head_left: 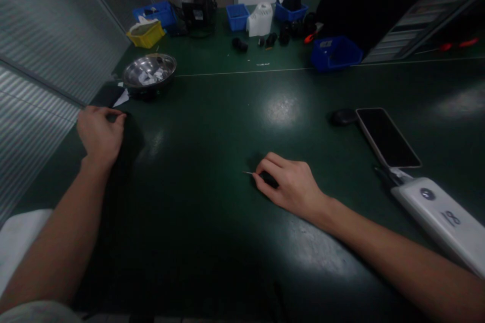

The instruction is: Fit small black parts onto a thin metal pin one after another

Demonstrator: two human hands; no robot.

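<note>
A person's two bare hands are at work over a dark green table [197, 161]. The right hand [288, 184] rests near the middle, its fingers curled and closed around a thin tool [247, 172], whose slender metal tip pokes out to the left past the thumb and forefinger; a dark part, perhaps its handle, shows under the palm. Off at the table's left edge, the left hand [101, 131] is bent at the wrist, thumb and forefinger drawn together beside a small dark piece [127, 113]; from where I stand I cannot tell whether they grip it. Just beyond that hand are a dark flat object [106, 96], a slip of white paper [122, 98] and a steel bowl [132, 74] with white scraps inside. To the right of the right hand, a phone [388, 136] lies near a black rounded object [343, 117], with a white device [441, 219] closer to the person, partly behind the right forearm. Along the back stand a yellow bin [146, 35], a small blue bin [238, 19] and a white plastic housing [260, 20].
</note>
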